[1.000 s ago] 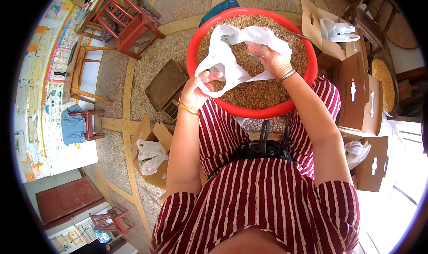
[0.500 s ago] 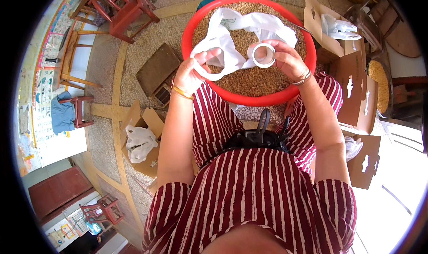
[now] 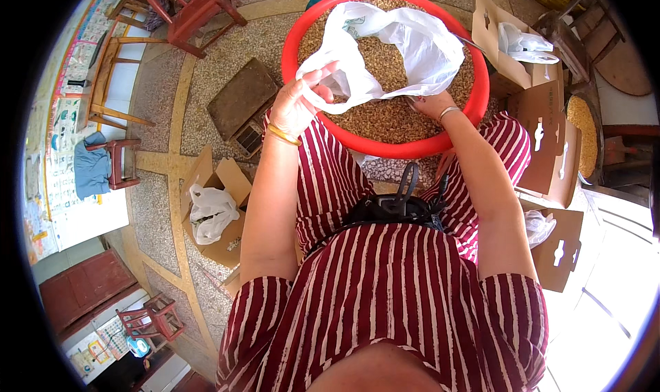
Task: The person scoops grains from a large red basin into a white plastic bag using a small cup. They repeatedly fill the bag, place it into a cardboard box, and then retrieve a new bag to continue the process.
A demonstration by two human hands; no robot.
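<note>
My left hand [image 3: 298, 103] is closed on the near left edge of a white plastic bag [image 3: 433, 55], its mouth spread open above a red round tub [image 3: 292, 45]. Tan grain [image 3: 381, 125] fills the tub. My right hand [image 3: 433, 105] reaches down to the grain below the bag's near right edge. Its fingers curl, partly hidden by the bag; a sliver of the white round cup [image 3: 412, 103] seems to show at them.
Brown cardboard boxes [image 3: 540, 134] stand right of the tub, one with plastic bags [image 3: 526, 45]. Left lie a wooden box [image 3: 242, 106] and an open carton [image 3: 223, 251] with a white bag. Red chairs [image 3: 189, 24] stand farther left. A thin rod [image 3: 474, 45] leans at the tub's right rim.
My right hand has lowered from above the tub, where it held up the white round cup, to the grain. The bag's right side has spread wider. My left hand stays on the bag.
</note>
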